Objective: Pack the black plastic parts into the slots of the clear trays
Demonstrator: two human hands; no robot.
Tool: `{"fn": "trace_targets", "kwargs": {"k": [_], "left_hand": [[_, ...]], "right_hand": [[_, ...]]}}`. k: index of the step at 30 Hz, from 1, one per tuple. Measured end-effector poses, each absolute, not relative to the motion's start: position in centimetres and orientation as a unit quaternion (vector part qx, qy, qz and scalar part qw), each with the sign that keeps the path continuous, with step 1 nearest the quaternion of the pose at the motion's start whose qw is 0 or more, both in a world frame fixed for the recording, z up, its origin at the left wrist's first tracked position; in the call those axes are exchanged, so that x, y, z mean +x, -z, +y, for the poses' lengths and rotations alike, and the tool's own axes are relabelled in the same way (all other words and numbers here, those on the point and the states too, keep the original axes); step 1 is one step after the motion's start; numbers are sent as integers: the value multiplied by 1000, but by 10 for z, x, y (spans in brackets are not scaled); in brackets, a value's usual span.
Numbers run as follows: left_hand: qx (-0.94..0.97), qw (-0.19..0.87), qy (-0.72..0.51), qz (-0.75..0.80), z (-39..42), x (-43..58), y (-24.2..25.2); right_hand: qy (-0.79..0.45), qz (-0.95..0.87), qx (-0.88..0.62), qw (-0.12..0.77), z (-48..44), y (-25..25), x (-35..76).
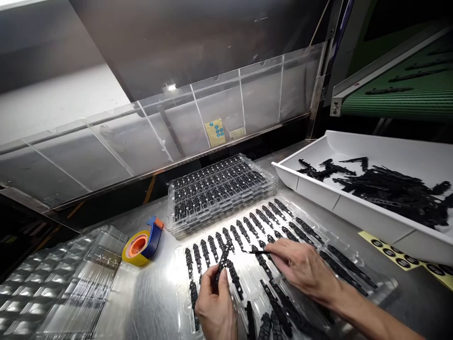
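My left hand pinches a slim black plastic part upright above a clear blister tray on the metal table. My right hand lies over the tray's middle, its fingertips closed on another thin black part. The tray's slots hold several black parts in rows, with some slots bare in the middle.
A stack of filled clear trays stands behind. A white bin of loose black parts sits at right. A yellow tape dispenser and empty clear trays lie at left. Yellow sticker sheets lie beside the bin. A green conveyor runs at the far right.
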State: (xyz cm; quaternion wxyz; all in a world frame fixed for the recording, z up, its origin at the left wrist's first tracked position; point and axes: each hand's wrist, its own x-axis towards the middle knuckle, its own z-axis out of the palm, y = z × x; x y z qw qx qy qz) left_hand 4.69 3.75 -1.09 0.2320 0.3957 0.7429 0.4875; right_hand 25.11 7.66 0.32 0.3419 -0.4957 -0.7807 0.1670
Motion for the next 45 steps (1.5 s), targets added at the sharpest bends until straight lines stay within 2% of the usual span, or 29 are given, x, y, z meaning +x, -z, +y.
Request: {"fn": "trace_targets", "kwargs": {"k": [5,9,13,17,19,25,31,38,45], "left_hand": [[622,-9,-272,734,28,53,15],[659,-96,-115,737,28,78,17],[668,-44,-38,742,31,88,12],[673,52,-10,738,35,83,-4],[675,85,-3,732,36,80,-11],[677,113,-39,726,29,75,-6],[693,70,-94,712,58,66,-4],[748,77,-100,652,147,63,-13],[758,102,-65,641,161,61,-11]], "right_hand": [[-170,-799,-489,305,82,-16,262],[-252,-767,-503,309,75,-26,260],[-335,-738,-492,316,74,-33,266],[-447,-718,-457,274,82,-47,269],[-464,-721,-443,260,93,-54,265],[-398,-772,-462,182,132,-46,235],[-335,-796,-489,125,128,-11,218],[-212,-821,-517,118,99,6,213],[-138,-856,-478,144,90,19,225]]}}
